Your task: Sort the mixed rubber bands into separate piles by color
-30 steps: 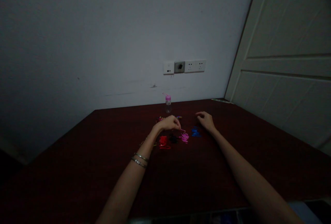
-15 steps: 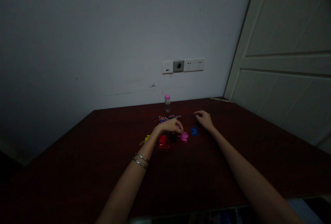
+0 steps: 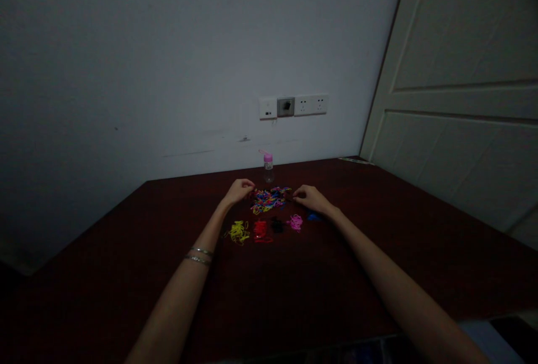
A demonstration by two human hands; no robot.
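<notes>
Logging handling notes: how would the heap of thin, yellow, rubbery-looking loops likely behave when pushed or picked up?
The heap of thin, yellow, rubbery-looking loops would probably spread rather than slide as one block, since its strands lie loose and overlapping. The loops look floppy, judging by their uneven curves. Lifting one may drag neighbours, as they cross.
</notes>
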